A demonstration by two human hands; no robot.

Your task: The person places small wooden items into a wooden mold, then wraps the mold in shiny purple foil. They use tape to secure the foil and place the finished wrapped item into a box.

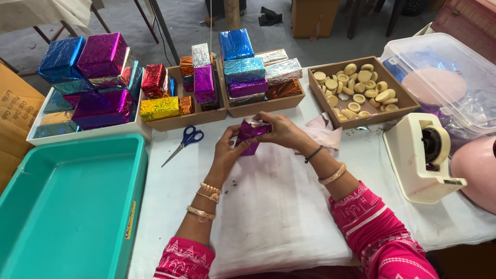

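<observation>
Both my hands hold a small block wrapped in shiny purple foil (251,135) above the white cloth on the table. My left hand (229,150) grips its lower left side. My right hand (281,130) presses on the folded foil at its top right end. Blue-handled scissors (187,141) lie just left of my left hand. A pale pink cloth (325,135) lies under my right wrist.
A teal plastic tray (67,206) sits at the left. Wooden trays (206,116) and a white tray (88,133) behind hold several foil-wrapped blocks. A wooden box (400,106) holds round beige pieces. A cream tape dispenser (423,155) and a clear plastic tub (444,77) stand at right.
</observation>
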